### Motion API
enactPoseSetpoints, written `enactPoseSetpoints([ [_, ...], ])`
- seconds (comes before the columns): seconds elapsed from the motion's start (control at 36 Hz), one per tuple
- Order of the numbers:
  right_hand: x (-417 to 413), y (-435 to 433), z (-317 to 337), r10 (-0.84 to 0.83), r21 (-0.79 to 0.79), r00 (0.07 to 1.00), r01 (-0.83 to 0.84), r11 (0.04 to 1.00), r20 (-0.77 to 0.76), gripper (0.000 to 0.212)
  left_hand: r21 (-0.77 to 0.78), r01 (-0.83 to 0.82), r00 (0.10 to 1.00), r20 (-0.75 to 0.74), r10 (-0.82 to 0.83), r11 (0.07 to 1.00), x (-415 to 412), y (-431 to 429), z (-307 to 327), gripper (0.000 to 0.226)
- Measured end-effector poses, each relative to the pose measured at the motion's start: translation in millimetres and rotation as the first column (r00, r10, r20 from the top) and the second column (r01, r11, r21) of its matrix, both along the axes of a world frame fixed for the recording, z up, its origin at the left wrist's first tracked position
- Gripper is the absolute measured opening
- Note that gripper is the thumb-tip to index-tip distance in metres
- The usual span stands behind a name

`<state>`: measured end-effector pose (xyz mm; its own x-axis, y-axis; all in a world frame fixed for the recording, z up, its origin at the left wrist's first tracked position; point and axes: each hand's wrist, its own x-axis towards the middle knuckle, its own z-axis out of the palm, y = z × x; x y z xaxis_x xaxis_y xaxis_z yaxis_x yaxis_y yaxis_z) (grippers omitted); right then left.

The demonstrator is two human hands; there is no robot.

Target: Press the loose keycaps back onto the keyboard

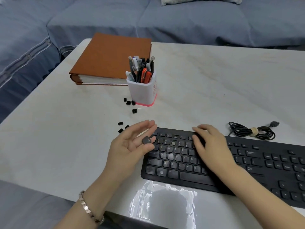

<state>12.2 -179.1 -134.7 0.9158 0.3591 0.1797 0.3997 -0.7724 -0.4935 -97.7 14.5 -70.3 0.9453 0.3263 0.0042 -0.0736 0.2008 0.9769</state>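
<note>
a small square black plastic keycap is pinched in the left hand at the left end of the matte black keyboard. the right hand is laid flat on it, fingers straight. seven loose keycaps are scattered on the pale marbled table.

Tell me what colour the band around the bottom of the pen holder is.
The band is pinkish red, under the white pen holder. Head view shows it.

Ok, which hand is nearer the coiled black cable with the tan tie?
Right. The right hand rests on the black keyboard, just left of the cable. The left hand, holding a black keycap, is farther, at the keyboard's left end.
</note>
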Motion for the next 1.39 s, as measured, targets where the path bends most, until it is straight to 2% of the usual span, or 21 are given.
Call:
enactPoseSetpoints([
  [0.11,6,-16,-2,0.032,-0.125,0.998,-0.039,0.991,-0.063,0.043,-0.047,0.027,1.0,0.0,-0.027,0.999,2,-4,2,0.049],
  [0.17,6,-18,-2,0.049,-0.134,0.996,-0.058,0.989,-0.074,0.05,-0.05,0.027,0.999,-0.023,-0.028,0.998,2,-8,3,0.05],
  [0.25,6,-19,-3,0.046,-0.12,0.995,-0.056,0.991,-0.084,0.048,-0.024,0.015,0.994,-0.11,-0.018,1.0,3,-13,5,0.048],
  [0.33,6,-20,-1,0.065,-0.115,0.993,-0.076,0.991,-0.094,0.054,0.114,0.021,0.98,-0.198,0.003,0.993,5,-17,5,0.036],
  [0.42,4,-20,4,0.069,-0.098,0.99,-0.082,0.992,-0.121,0.047,0.192,0.013,0.962,-0.27,0.04,0.981,7,-23,4,0.02],
  [0.5,1,-23,12,0.088,-0.049,0.984,-0.096,0.994,-0.155,0.036,0.264,0.017,0.95,-0.306,0.067,0.964,10,-32,0,0.018],
  [0.67,-20,-36,34,0.107,0.17,0.979,-0.077,0.982,-0.174,0.027,0.399,0.05,0.965,-0.256,0.059,0.916,19,-53,-4,0.022],
  [0.83,-33,-55,52,0.094,0.328,0.962,-0.004,0.945,-0.258,0.022,0.492,0.203,0.972,-0.208,-0.113,0.847,26,-81,-2,0.033],
  [0.89,-36,-61,56,0.071,0.403,0.951,0.059,0.913,-0.3,0.021,0.476,0.208,0.973,-0.189,-0.132,0.855,28,-90,-1,0.036],
  [0.97,-39,-68,63,0.073,0.539,0.9,0.19,0.821,-0.429,0.023,0.355,0.207,0.97,-0.198,-0.143,0.912,31,-105,0,0.036],
  [1.0,-41,-70,66,0.083,0.568,0.883,0.222,0.792,-0.461,0.023,0.357,0.198,0.971,-0.196,-0.134,0.913,33,-110,0,0.035],
  [1.08,-45,-77,72,0.105,0.607,0.855,0.269,0.748,-0.508,0.022,0.502,0.171,0.982,-0.161,-0.103,0.848,36,-125,-1,0.035],
  [1.19,-49,-87,76,0.112,0.622,0.825,0.32,0.714,-0.554,0.021,0.618,0.155,0.986,-0.054,-0.155,0.771,41,-141,-5,0.052],
  [1.39,-51,-107,73,0.014,0.617,0.808,0.439,0.653,-0.59,0.022,0.677,0.188,0.967,-0.002,-0.254,0.711,41,-166,-18,0.036],
])
